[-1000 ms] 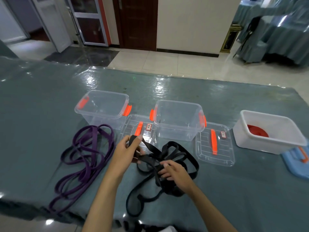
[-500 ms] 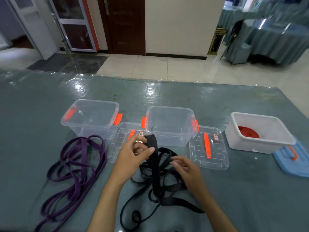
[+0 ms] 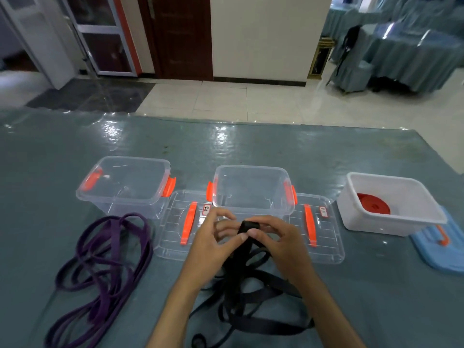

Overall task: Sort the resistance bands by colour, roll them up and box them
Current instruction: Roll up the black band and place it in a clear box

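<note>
Two hands: the left hand (image 3: 216, 243) and right hand (image 3: 275, 241) now meet in front of the middle box, both pinching the folded end of the black band (image 3: 247, 227) between thumb and fingertips.
Change: a second ago the hands were apart, the left lifting one end and the right down in the tangle; now the right has come up to join it at that end.
Meaning: this looks like the first turn of a roll being started, so the black band is probably moving from sorting into rolling.
Black band, rest: its loose loops (image 3: 251, 305) trail from the hands down over the desk (image 3: 276, 151) towards the near edge, still tangled.
Purple band (image 3: 105, 270): lies in loose loops on the desk to the left, untouched, not rolled.
Left clear box (image 3: 125, 184): open, orange latches, nothing visible in it.
Middle clear box (image 3: 251, 189): open, nothing visible in it, just beyond the hands.
Clear lids: one lid (image 3: 180, 224) lies flat between the two clear boxes, a second lid (image 3: 319, 229) lies right of the middle box, both with orange handles.
White box (image 3: 391, 204): at the right, holds a rolled red band (image 3: 373, 203).
Blue lid (image 3: 442, 244): lies on the desk beside and partly under the white box.
Progress: red seems boxed; black and purple remain.
</note>
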The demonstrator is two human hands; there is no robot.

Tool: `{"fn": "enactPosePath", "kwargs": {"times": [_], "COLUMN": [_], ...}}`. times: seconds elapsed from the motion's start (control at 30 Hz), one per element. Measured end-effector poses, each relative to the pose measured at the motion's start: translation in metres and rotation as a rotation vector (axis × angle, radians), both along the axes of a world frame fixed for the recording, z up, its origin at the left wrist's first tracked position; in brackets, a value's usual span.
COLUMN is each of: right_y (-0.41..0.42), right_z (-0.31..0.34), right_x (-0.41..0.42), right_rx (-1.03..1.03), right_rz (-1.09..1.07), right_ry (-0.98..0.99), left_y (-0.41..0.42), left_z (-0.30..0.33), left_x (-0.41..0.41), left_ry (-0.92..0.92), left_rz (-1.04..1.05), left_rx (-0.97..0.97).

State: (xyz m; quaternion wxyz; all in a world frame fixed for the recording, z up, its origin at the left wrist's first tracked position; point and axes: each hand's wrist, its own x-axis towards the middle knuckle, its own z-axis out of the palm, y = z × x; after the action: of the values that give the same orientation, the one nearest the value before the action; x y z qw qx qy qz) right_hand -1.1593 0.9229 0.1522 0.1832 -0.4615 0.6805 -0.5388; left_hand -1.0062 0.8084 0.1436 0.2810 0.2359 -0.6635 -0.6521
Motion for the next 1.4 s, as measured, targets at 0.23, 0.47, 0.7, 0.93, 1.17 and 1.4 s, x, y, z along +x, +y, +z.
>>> {"fn": "enactPosePath", "kwargs": {"times": [0.23, 0.47, 0.7, 0.93, 1.17, 1.4], "right_y": [-0.015, -0.018, -0.018, -0.021, -0.025, -0.020], "right_z": [0.005, 0.014, 0.014, 0.023, 0.033, 0.036], "right_x": [-0.007, -0.012, -0.018, -0.014, 0.003, 0.016], "right_rx": [0.044, -0.005, 0.063, 0.004, 0.063, -0.102], "right_rz": [-0.055, -0.008, -0.019, -0.117, -0.050, -0.082], "right_ry": [-0.019, -0.250, -0.446, -0.949, -1.171, -1.320], "left_y": [-0.003, -0.014, -0.027, -0.019, -0.012, 0.008], "left_z": [-0.006, -0.011, -0.015, -0.004, 0.009, 0.018], "left_x": [-0.022, -0.028, -0.024, -0.027, -0.029, -0.041], "left_ry": [-0.057, 0.006, 0.056, 0.127, 0.208, 0.339], "left_rz": [0.163, 0.051, 0.080, 0.184, 0.283, 0.266], "left_rx": [-0.324, -0.440, -0.700, -0.401, -0.266, -0.058]}}
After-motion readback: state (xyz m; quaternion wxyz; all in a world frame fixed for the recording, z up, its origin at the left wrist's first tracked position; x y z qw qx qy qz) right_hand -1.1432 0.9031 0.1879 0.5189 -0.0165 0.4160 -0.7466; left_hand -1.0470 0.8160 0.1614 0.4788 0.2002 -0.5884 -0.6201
